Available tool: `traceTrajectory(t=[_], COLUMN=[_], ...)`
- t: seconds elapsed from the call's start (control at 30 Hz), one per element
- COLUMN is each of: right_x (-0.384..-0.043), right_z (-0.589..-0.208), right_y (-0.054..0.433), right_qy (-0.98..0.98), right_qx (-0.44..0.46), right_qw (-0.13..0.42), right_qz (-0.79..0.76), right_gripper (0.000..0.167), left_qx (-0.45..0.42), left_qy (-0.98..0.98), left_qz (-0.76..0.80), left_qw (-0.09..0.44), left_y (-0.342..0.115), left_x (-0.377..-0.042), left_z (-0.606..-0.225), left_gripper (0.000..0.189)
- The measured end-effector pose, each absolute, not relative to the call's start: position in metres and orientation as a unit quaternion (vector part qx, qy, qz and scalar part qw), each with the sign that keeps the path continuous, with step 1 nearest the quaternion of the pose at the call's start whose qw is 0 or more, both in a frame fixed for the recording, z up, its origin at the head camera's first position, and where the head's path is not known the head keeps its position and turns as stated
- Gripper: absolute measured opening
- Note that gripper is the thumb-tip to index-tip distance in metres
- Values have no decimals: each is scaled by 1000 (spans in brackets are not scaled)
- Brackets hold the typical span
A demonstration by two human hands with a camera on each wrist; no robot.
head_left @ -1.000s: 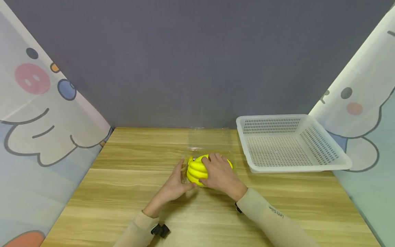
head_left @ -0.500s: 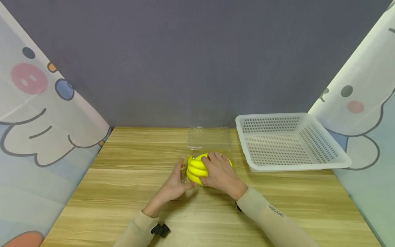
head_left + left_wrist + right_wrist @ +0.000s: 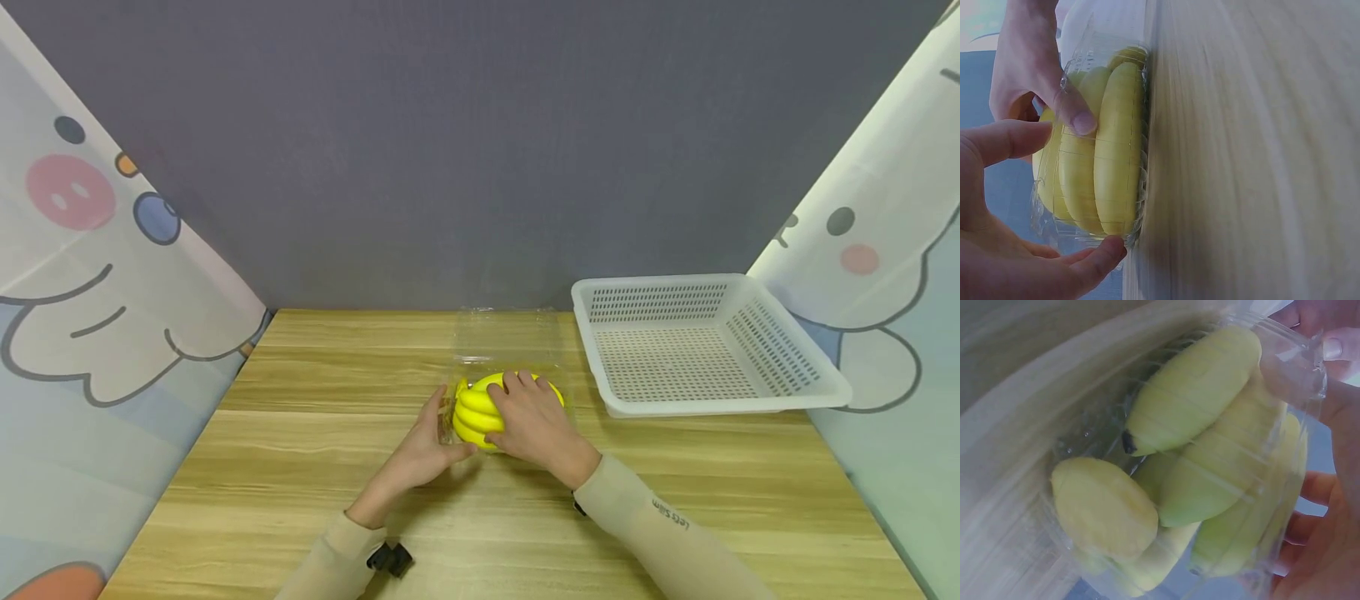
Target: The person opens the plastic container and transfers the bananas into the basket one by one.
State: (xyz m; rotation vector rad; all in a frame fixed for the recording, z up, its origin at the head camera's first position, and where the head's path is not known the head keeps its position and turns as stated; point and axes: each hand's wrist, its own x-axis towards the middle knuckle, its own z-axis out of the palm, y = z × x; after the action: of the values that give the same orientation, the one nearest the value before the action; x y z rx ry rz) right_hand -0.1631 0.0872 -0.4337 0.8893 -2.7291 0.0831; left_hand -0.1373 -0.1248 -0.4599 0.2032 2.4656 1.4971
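Observation:
A bunch of yellow bananas [image 3: 477, 408] sits in a clear plastic clamshell box [image 3: 1088, 237] on the table. The box's lid [image 3: 510, 335] stands open at the back. My right hand [image 3: 536, 423] grips the bunch from above, its thumb at the front and its fingers over the top. At the box's left end my left hand [image 3: 420, 450] holds the box between thumb and fingers. Through the plastic, the right wrist view shows a rounded yellow fruit [image 3: 1104, 506] below the banana tips [image 3: 1192, 394]; its kind is unclear. The box's right side is partly hidden in the head view.
A white perforated plastic basket [image 3: 600, 367] stands at the back right of the wooden table [image 3: 315, 467], with a grey wall [image 3: 420, 167] behind. Cartoon-printed panels [image 3: 150, 317] flank both sides.
Both hands keep almost the same place on the bananas and the box. The head view has shifted very slightly.

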Motion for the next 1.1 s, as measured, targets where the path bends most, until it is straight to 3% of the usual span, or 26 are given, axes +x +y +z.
traceTrajectory(t=[0.4,1.1], right_x=[-168,-175], right_z=[-438,-436], right_y=[89,94], right_qy=[-938,-941], right_qx=[302,291], right_qw=[158,137], right_qz=[53,103], right_gripper=[62,65], left_qx=[71,69], left_qy=[842,841], left_qz=[519,520], left_qw=[128,131], left_y=[-125,-126], left_x=[-137,-137], left_z=[-459,-459], left_gripper=[111,112])
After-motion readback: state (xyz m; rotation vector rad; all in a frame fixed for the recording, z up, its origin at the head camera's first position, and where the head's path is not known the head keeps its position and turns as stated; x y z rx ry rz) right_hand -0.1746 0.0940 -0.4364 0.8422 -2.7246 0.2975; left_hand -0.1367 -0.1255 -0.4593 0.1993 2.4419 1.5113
